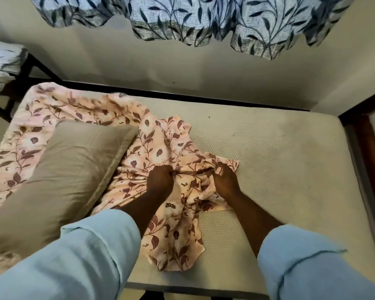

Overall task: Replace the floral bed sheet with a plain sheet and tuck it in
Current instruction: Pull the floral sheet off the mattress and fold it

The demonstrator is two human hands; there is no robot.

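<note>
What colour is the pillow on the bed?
Plain taupe-brown pillow, clearest in the head view.

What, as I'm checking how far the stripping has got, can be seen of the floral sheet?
The floral sheet is thin, crumpled pinkish cloth printed with maroon leaves and flowers. It leaves the mattress bare on the right, covers the left, and runs under the grey pillow. The left hand and right hand each grip a fold.
</note>
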